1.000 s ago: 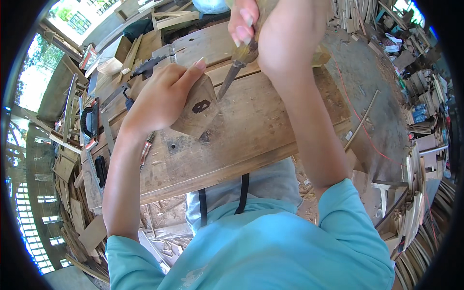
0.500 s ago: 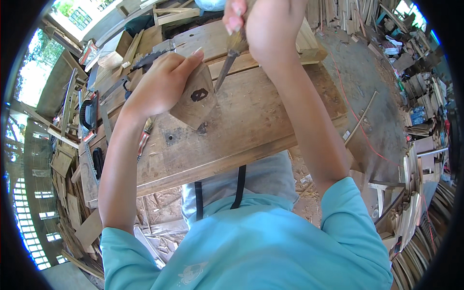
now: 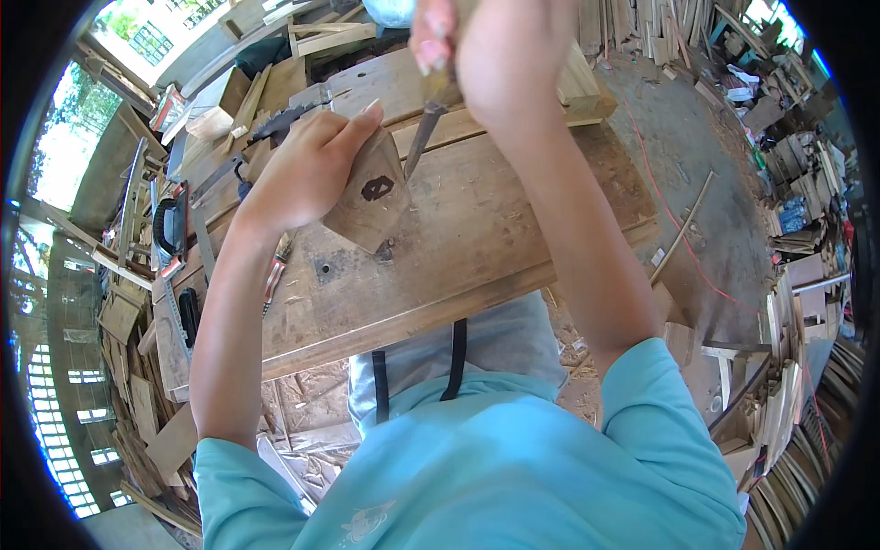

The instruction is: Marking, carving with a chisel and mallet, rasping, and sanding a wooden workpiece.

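A wooden block with a dark-edged hole in its face is tilted on the workbench. My left hand grips its upper left side, thumb along the top edge, the other fingers hidden behind. My right hand is closed around the handle of a chisel, whose steel blade slants down to the block's right edge. Whether the tip touches the wood I cannot tell.
At the bench's left lie a hand saw, a black-handled tool, a metal square and a red-and-white-handled tool. Wooden beams rest at the far right. Shavings and an orange cord are on the floor.
My right hand and the chisel have shifted slightly left, with the chisel standing close to the block's right edge. My left hand keeps its hold on the block.
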`<action>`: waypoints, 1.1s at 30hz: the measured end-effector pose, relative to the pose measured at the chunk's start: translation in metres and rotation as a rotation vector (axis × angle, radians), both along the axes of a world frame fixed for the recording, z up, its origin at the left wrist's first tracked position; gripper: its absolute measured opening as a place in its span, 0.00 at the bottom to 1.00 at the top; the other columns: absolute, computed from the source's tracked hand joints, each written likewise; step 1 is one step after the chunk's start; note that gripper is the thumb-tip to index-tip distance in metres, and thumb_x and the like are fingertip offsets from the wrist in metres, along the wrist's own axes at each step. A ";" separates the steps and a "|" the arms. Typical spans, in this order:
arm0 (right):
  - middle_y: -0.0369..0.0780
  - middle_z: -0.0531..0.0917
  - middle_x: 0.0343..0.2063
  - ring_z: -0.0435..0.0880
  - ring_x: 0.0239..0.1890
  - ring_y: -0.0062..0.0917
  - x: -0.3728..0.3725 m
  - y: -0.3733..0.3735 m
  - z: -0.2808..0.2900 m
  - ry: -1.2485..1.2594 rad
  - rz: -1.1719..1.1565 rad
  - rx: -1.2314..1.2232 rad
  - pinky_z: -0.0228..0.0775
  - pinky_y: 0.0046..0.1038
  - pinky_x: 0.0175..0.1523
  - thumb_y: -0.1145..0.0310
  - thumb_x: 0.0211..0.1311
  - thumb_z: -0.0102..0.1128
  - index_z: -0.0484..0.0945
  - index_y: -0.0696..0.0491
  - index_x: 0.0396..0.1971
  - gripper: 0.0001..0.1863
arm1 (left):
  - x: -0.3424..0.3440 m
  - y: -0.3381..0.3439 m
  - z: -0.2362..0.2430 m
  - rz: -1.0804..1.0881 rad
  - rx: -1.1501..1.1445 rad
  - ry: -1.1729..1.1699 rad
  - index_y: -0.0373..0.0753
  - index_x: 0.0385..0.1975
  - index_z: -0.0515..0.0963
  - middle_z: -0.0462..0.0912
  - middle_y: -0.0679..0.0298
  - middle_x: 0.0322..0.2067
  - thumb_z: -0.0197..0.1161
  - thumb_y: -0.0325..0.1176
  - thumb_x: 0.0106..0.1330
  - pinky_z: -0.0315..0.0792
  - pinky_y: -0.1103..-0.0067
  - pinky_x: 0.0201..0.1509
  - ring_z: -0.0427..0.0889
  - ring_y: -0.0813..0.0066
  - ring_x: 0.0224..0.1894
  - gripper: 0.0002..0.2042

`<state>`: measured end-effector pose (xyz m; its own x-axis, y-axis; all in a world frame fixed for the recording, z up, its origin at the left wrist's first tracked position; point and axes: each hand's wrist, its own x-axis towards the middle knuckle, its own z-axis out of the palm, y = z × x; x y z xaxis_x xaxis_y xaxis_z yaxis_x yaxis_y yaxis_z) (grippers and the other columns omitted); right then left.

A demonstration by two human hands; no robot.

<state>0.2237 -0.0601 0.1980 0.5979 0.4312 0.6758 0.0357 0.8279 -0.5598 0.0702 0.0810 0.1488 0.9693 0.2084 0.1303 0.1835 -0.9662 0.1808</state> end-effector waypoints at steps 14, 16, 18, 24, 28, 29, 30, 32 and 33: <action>0.34 0.68 0.10 0.64 0.09 0.16 0.005 0.015 -0.013 -0.046 0.027 0.001 0.56 0.21 0.14 0.67 0.74 0.51 0.67 0.53 0.18 0.19 | 0.004 -0.005 0.006 0.088 -0.105 -0.014 0.48 0.66 0.74 0.81 0.50 0.42 0.45 0.39 0.82 0.69 0.67 0.61 0.77 0.51 0.52 0.18; 0.33 0.68 0.10 0.66 0.09 0.17 0.005 0.023 -0.032 -0.168 -0.107 -0.078 0.57 0.22 0.15 0.66 0.75 0.50 0.67 0.52 0.19 0.19 | 0.006 -0.005 0.004 0.101 -0.108 -0.009 0.47 0.65 0.74 0.81 0.49 0.43 0.45 0.40 0.82 0.69 0.67 0.61 0.77 0.51 0.52 0.18; 0.35 0.68 0.10 0.65 0.08 0.18 0.001 0.024 -0.048 -0.044 0.011 -0.129 0.57 0.24 0.14 0.64 0.75 0.49 0.66 0.52 0.19 0.20 | 0.005 0.004 -0.004 -0.023 -0.028 -0.035 0.46 0.64 0.74 0.80 0.49 0.43 0.45 0.41 0.82 0.69 0.66 0.61 0.77 0.49 0.52 0.18; 0.36 0.67 0.10 0.65 0.08 0.19 -0.006 -0.001 -0.026 0.068 0.040 -0.160 0.57 0.25 0.14 0.60 0.75 0.48 0.66 0.52 0.20 0.20 | -0.001 0.002 -0.003 -0.019 0.019 -0.093 0.47 0.65 0.74 0.80 0.48 0.41 0.45 0.36 0.81 0.71 0.66 0.58 0.77 0.47 0.51 0.18; 0.37 0.67 0.09 0.63 0.07 0.22 0.033 0.003 -0.045 -0.097 0.225 0.354 0.58 0.26 0.13 0.58 0.74 0.46 0.68 0.53 0.22 0.20 | 0.002 -0.005 0.000 -0.020 -0.069 -0.036 0.47 0.66 0.73 0.80 0.50 0.40 0.46 0.34 0.81 0.71 0.67 0.56 0.78 0.50 0.49 0.18; 0.37 0.67 0.08 0.63 0.06 0.23 0.048 0.003 -0.039 -0.186 0.280 0.499 0.59 0.26 0.13 0.58 0.74 0.45 0.68 0.53 0.23 0.19 | 0.004 -0.007 0.003 0.005 -0.075 -0.026 0.47 0.67 0.73 0.80 0.51 0.40 0.47 0.34 0.81 0.72 0.67 0.55 0.78 0.51 0.48 0.18; 0.37 0.67 0.08 0.63 0.06 0.23 0.048 0.001 -0.035 -0.182 0.276 0.498 0.59 0.26 0.13 0.58 0.74 0.45 0.68 0.53 0.23 0.19 | 0.005 -0.008 0.004 0.034 -0.082 -0.020 0.48 0.67 0.72 0.80 0.52 0.39 0.48 0.34 0.80 0.72 0.67 0.54 0.79 0.52 0.47 0.18; 0.37 0.67 0.08 0.63 0.06 0.23 0.045 -0.003 -0.030 -0.095 0.281 0.447 0.58 0.26 0.13 0.58 0.74 0.45 0.68 0.53 0.23 0.19 | 0.002 -0.007 0.001 0.021 -0.078 -0.031 0.48 0.67 0.73 0.80 0.52 0.39 0.48 0.34 0.80 0.72 0.67 0.54 0.79 0.53 0.46 0.18; 0.36 0.66 0.08 0.62 0.06 0.21 0.009 -0.016 -0.017 0.192 -0.070 -0.044 0.57 0.25 0.13 0.60 0.74 0.47 0.68 0.53 0.22 0.19 | -0.006 -0.001 0.001 0.030 -0.066 -0.043 0.48 0.67 0.73 0.80 0.53 0.39 0.48 0.34 0.80 0.72 0.68 0.53 0.79 0.54 0.45 0.18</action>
